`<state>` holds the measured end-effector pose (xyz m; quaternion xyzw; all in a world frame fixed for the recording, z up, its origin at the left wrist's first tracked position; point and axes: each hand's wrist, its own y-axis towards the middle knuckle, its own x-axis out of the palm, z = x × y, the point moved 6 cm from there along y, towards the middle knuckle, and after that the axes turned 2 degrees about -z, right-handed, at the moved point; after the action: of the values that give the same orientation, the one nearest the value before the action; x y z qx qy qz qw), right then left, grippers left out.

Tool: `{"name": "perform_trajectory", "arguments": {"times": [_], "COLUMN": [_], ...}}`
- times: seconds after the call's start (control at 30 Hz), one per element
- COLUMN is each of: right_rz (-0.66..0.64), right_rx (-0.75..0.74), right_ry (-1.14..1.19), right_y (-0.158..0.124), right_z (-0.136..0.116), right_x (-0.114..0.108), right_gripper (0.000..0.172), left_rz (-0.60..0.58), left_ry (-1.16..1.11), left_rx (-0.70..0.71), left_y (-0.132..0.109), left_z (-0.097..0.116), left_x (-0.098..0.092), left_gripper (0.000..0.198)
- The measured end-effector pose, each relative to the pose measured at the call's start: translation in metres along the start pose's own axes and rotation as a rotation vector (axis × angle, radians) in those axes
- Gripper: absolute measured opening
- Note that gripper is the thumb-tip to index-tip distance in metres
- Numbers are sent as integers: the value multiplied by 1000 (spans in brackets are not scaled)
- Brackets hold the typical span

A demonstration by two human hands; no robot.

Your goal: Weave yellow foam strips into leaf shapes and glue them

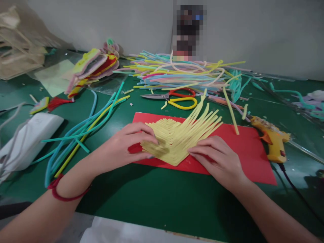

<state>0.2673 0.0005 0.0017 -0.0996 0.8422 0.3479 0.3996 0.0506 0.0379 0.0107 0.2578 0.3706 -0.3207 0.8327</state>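
A leaf-like piece of yellow pipe cleaners point(170, 143) lies over a red sheet point(246, 152), its stems laid side by side in a V pattern. The left half looks trimmed short, while long loose ends fan out at the upper right. My left hand point(129, 143) grips its left edge between thumb and fingers. At the lower right edge, my right hand point(219, 158) has its fingertips pinched on the same piece. Just beyond the sheet lie scissors point(174, 98) with one red and one yellow handle.
A heap of coloured pipe cleaners point(182, 76) lies along the back. To the right rests a yellow glue gun point(274, 140) with its cord. Several loose stems point(86, 135), a white power strip point(32, 138) and a finished-looking fuzzy craft point(93, 69) are at the left.
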Motion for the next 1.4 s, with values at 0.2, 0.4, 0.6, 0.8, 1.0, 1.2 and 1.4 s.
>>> {"name": "perform_trajectory", "arguments": {"times": [0.2, 0.4, 0.6, 0.8, 1.0, 1.2, 1.4], "right_rz": [23, -3, 43, -1, -17, -17, -9], "right_rx": [-4, -39, 41, 88, 94, 92, 92], "right_ry": [-87, -174, -279, -260, -236, -235, -238], "right_y": [-3, 1, 7, 9, 9, 9, 9], "right_z": [-22, -57, -61, -56, -55, -55, -55], "right_x": [20, 46, 54, 57, 57, 58, 58], "right_gripper": [6, 0, 5, 2, 3, 4, 4], "left_rz": [88, 78, 77, 71, 75, 81, 78], "left_ry": [88, 103, 130, 166, 152, 150, 135], "left_rx": [-43, -35, -33, -5, -8, -1, -1], "left_y": [-28, -27, -26, -26, -25, -26, -26], "left_z": [-20, -23, -20, -19, -21, -21, -22], "left_x": [-6, 6, 6, 6, 6, 6, 7], "left_gripper": [17, 18, 8, 5, 5, 5, 5]}}
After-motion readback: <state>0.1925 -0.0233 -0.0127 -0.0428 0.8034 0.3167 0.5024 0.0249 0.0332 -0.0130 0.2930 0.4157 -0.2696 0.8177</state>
